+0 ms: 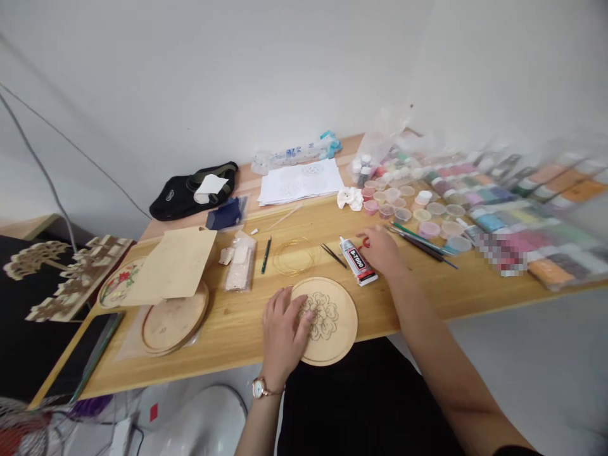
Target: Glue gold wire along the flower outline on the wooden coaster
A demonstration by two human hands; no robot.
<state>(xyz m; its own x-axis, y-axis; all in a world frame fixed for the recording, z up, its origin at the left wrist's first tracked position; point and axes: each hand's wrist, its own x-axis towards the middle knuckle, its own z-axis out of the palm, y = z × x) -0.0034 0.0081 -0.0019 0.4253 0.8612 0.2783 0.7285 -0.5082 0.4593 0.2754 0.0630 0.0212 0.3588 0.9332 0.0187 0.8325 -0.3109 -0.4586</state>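
Head view: left hand (284, 329) flat, fingers loosely spread on wooden disc (332, 345). Flower outline (323, 315) at its fingertips is uncoloured. Right hand (382, 250) fingers curl against glue tube (358, 261); grip unclear.

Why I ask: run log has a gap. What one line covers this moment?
left hand: open, resting on engraved wooden disc | right hand: at glue tube, grip unclear
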